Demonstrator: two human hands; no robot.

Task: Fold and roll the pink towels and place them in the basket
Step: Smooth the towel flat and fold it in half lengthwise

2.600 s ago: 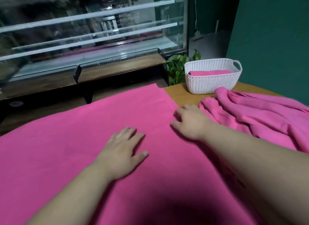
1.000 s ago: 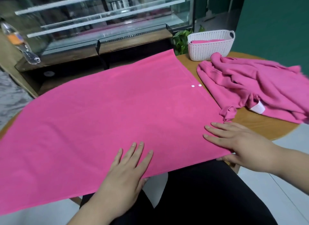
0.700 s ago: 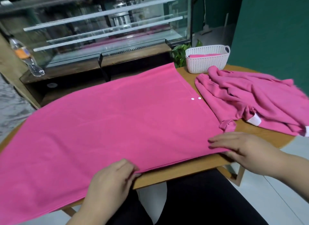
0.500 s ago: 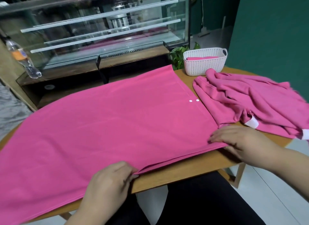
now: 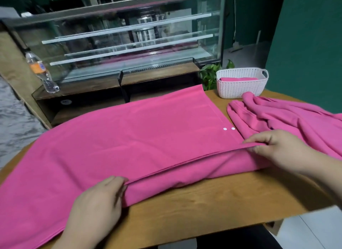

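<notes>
Though too blurred to read, orange label [image 5: 38, 67] on bottle [image 5: 46, 80], back left. From the head: smooth bright-pink towel [image 5: 129, 137] flat across table [image 5: 203, 208], two white snaps [image 5: 225, 129] near right hem, near edge doubled over; left grip [image 5: 100, 198] and right grip [image 5: 277, 149] each pinching that fold.

Dim, even indoor light, soft shadows, wide-angle bending at edges, slight blur

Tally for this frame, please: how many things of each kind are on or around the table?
White basket: 1
Pink towels: 3 seen: spread towel, crumpled heap (may hold more than one), stowed towel inside the basket
Plastic bottle: 1
Leafy plant: 1
Total: 6
</notes>
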